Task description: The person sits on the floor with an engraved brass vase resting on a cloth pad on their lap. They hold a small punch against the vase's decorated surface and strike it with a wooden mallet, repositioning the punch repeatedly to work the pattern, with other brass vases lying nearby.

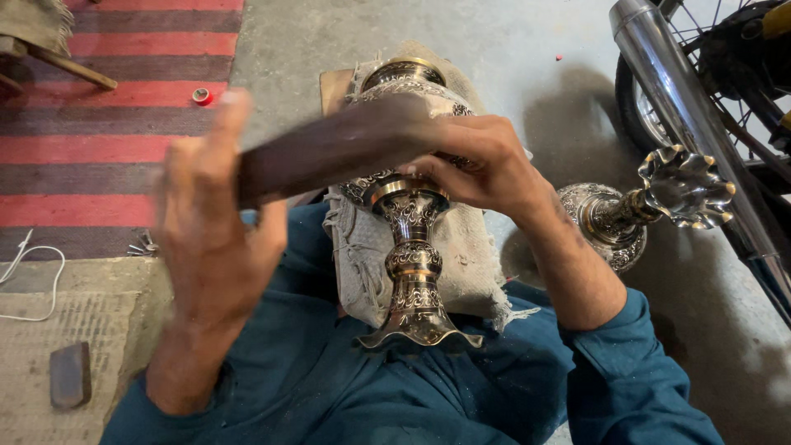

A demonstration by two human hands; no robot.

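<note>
- Shiny metal vase (pixel 414 272) lies on its side across the person's lap, on a rough cloth (pixel 470 264).
- It looks hard, heavy and maybe slippery; the thin neck seems best to grab.
- It has curly patterns, gold rings and a wavy foot.
- Left hand (pixel 210 239) is closed around a dark wooden stick (pixel 329 152).
- Right hand (pixel 482 165) grips the vase's round belly.

The vase (pixel 412 247) lies on a cloth (pixel 465 255) over the lap, a second vase (pixel 634 210) to its right.
</note>
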